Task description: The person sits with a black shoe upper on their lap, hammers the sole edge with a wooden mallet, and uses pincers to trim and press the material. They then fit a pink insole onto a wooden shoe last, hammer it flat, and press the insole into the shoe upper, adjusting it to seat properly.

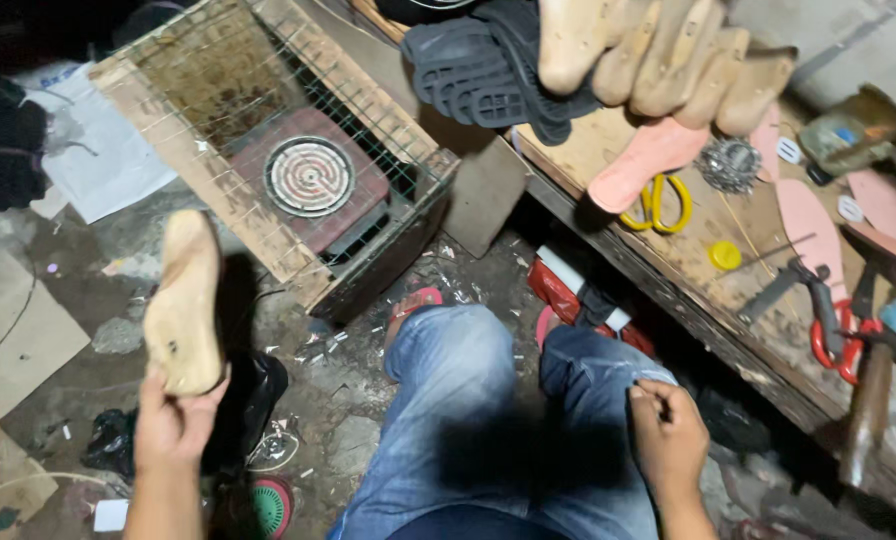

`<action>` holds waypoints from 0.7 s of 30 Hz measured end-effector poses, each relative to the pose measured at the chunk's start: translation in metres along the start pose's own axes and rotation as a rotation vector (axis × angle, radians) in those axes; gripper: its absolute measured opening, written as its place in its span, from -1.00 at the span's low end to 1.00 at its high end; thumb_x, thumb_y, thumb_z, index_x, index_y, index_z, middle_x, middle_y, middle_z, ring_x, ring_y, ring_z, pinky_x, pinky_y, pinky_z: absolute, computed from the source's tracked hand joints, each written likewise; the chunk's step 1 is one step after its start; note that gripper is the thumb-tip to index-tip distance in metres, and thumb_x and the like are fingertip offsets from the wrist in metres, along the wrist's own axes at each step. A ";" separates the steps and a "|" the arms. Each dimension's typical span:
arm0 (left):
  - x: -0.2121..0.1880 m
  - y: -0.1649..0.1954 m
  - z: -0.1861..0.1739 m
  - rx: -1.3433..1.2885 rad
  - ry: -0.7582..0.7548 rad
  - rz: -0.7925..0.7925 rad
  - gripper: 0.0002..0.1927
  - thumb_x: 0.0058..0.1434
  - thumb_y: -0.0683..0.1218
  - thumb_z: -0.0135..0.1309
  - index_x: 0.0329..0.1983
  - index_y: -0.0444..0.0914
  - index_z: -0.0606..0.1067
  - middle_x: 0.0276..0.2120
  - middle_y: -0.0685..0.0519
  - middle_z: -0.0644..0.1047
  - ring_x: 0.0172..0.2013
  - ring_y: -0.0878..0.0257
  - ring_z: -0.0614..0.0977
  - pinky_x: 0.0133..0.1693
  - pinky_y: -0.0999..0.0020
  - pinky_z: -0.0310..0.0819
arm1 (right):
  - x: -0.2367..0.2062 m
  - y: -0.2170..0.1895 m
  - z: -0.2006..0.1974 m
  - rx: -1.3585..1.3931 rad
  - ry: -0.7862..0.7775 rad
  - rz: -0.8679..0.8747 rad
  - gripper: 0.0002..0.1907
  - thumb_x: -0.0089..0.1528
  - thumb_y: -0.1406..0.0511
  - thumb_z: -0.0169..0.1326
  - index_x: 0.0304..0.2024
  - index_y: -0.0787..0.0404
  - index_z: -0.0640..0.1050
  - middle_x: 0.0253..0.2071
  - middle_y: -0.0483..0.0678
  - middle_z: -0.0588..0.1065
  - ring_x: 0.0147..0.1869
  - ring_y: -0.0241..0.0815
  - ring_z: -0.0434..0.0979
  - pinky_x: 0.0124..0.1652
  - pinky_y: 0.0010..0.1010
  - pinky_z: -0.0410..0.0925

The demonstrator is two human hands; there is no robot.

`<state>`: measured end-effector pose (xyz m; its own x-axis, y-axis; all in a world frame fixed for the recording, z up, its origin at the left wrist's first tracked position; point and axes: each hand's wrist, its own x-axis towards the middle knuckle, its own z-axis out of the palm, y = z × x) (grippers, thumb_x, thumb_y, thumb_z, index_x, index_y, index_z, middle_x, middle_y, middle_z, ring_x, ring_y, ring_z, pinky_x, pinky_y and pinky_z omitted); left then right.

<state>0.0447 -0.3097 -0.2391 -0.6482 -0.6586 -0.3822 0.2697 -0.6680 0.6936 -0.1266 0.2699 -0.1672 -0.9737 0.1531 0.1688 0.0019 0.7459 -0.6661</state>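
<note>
Left hand point(173, 420) grips smooth wooden shoe last point(184, 305) (upright) | right hand point(668, 435) clenched, on denim knee point(598, 375)

A single head-worn camera is looking steeply down, close over the seated person's knees point(498, 400). It is facing the wire cage with the coil stove point(309, 177), which is lying ahead of them on the floor.

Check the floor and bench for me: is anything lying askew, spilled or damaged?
The wire cage around the coil hotplate sits tilted. Scraps and white bits litter the cracked floor. The left hand holds a wooden shoe last; the right hand rests on the knee.
</note>
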 end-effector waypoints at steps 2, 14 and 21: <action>-0.038 0.015 -0.016 0.025 -0.203 0.032 -0.25 0.31 0.13 0.12 0.52 -0.19 0.27 0.43 -0.01 0.37 0.39 0.00 0.39 0.30 -0.21 0.21 | -0.005 0.003 -0.005 0.057 -0.007 0.030 -0.79 0.25 0.28 0.24 -0.13 0.28 0.63 -0.38 -0.11 0.50 -0.30 -0.34 0.42 -0.19 -0.52 0.35; -0.142 -0.053 0.129 0.377 -0.935 -0.494 -0.08 -0.02 0.11 0.31 0.35 -0.45 0.33 0.20 -0.15 0.51 0.21 0.08 0.51 0.25 0.18 0.30 | -0.062 -0.021 -0.067 0.920 -0.477 0.254 -0.58 0.24 0.27 0.02 0.15 0.23 0.45 -0.07 -0.16 0.60 -0.13 -0.34 0.60 -0.16 -0.45 0.49; -0.171 -0.113 0.235 0.794 -1.158 -0.516 -0.25 0.04 0.03 0.19 0.31 -0.38 0.42 0.13 -0.06 0.56 0.13 0.21 0.54 0.20 0.32 0.31 | -0.072 0.021 -0.106 0.964 -0.405 0.383 -0.72 0.32 0.27 0.08 -0.03 0.37 0.53 -0.28 -0.03 0.54 -0.29 -0.29 0.52 -0.30 -0.46 0.42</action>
<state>-0.0424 -0.0399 -0.1084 -0.8418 0.4717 -0.2623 -0.3595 -0.1276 0.9244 -0.0324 0.3431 -0.1161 -0.9494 -0.0891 -0.3010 0.3115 -0.1480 -0.9387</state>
